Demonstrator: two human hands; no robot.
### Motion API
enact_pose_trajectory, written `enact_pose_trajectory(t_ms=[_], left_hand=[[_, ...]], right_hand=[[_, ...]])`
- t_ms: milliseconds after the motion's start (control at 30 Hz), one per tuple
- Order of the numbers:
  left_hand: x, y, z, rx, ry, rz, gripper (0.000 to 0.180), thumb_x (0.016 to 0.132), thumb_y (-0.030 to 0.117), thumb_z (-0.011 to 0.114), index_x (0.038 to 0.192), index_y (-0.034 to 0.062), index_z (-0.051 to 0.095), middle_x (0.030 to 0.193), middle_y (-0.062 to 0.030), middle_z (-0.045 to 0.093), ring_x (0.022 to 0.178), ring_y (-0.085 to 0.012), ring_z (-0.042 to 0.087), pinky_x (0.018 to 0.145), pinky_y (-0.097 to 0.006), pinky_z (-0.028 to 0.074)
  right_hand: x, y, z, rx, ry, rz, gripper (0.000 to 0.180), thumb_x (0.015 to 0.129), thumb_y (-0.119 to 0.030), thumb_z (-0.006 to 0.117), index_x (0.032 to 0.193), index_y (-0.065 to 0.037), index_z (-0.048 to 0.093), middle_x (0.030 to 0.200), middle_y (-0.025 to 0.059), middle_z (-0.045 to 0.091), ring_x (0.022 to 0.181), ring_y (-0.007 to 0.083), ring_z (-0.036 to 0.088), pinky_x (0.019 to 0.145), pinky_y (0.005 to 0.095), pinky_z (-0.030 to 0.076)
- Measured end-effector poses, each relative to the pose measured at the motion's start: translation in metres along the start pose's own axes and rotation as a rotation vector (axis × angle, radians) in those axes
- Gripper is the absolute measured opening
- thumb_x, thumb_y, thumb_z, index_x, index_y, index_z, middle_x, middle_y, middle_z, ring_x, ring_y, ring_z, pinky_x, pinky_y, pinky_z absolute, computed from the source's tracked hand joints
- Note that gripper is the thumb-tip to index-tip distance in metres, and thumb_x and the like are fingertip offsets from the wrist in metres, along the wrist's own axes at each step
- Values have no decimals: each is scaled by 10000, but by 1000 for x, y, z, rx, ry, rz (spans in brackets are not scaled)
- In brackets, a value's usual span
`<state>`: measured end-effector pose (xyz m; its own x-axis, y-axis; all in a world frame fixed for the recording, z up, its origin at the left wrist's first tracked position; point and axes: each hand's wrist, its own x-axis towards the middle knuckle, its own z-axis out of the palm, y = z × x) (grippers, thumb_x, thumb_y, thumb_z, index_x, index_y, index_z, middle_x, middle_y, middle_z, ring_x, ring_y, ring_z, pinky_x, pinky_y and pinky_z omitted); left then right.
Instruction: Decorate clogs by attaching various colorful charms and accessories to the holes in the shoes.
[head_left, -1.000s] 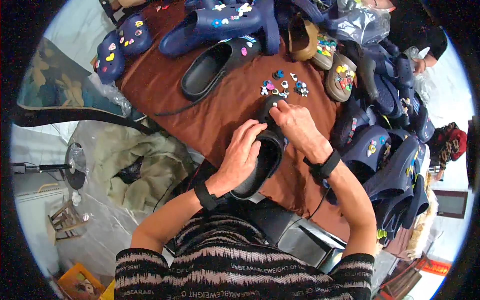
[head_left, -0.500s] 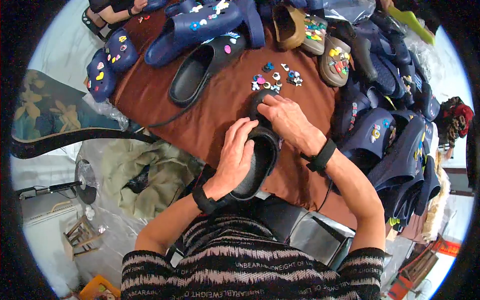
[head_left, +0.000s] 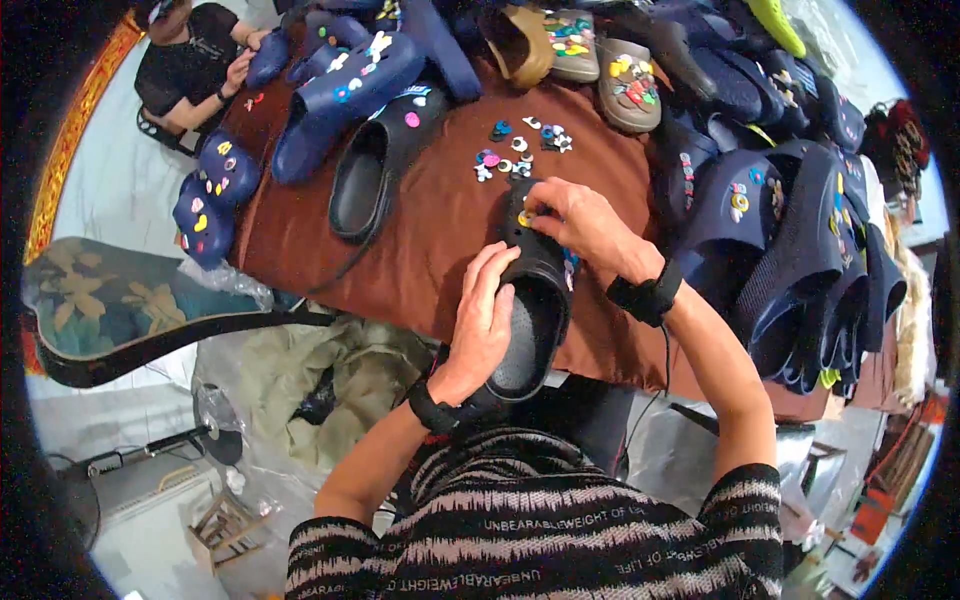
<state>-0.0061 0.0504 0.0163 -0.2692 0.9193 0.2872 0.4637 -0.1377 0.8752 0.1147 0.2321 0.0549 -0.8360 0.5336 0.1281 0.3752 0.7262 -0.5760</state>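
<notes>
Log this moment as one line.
left hand: holds black clog | right hand: touching yellow charm on clog's toe | loose charms: on brown cloth beyond clog

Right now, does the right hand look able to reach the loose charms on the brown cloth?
Probably yes: the loose charms lie just beyond the right hand and nothing seems to block the way, though that hand is occupied at the black clog.

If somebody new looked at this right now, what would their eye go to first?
Likely the centre: the left hand holds a black clog while the right hand is at its toe, by a yellow charm. Just beyond, small loose charms lie on the brown cloth. The pile of navy shoes on the right, some with bright charms, might also stand out.
</notes>
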Motion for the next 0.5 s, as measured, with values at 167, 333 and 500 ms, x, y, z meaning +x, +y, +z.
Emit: enact_pose_trajectory(t_ms=[167,333,500], left_hand=[[0,2,3,-47,-78,22,434,922,-26,483,1353,26,495,1395,-193,461,1322,-359,433,1123,-417,333],[-6,3,13,-21,4,58,486,926,-39,484,1405,39,454,1425,-198,437,1339,-367,419,1122,-429,335],[-6,6,12,85,-62,127,510,924,-62,467,1422,45,434,1435,-212,419,1334,-389,413,1107,-435,354]], right_hand=[[-27,-1,1,-55,92,4,128,870,-125,632,959,-41,668,959,170,655,950,382,634,806,459,515],[-42,-2,7,-24,193,-33,148,879,-93,600,990,-42,684,964,170,660,926,381,637,795,462,517],[-43,-2,11,-54,262,-55,174,856,-66,592,1001,-30,682,929,169,655,901,380,639,785,464,519]])
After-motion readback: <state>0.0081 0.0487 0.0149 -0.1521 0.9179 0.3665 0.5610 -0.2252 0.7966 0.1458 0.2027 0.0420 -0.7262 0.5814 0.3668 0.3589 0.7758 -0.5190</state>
